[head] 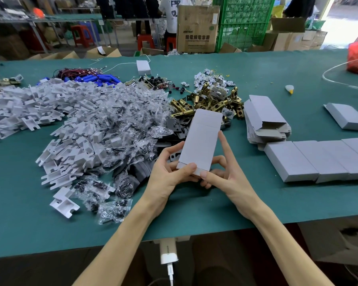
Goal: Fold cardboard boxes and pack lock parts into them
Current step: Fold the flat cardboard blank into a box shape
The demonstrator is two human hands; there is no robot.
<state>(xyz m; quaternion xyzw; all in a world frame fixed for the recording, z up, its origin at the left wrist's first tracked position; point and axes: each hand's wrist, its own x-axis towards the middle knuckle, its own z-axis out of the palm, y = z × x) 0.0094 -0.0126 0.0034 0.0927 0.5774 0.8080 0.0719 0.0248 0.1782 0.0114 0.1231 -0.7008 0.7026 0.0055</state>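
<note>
You hold the pale grey oblong cardboard box (201, 141) in the air over the near middle of the green-covered table (215, 213), just in front of your chest line. Its long axis runs away from you, the far end tipped up and a little right. Left hand (170, 174) grips the near end, thumb pressed on the top face, fingers curled beneath. Right hand (225, 172) pinches the same near end with the thumb, forefinger laid straight along the box's right wall. Both hands meet at the near end, so that is the end any next fold would work; the far end is out of reach without shifting grip. Likely step, as a guess: closing the near flap. That flap sits under your thumbs and cannot be read. Cannot tell whether the far end is tucked shut, or whether anything is inside. Fingers under the box are hidden. To the right, toward the right edge, lies a stack of flat grey box blanks (265, 120), and nearer you a row of folded grey boxes (310, 159). Beyond the box, heaped brass latch parts (213, 100); left of them, clear bags of small dark hardware (128, 120) and white plastic brackets (56, 112).
</note>
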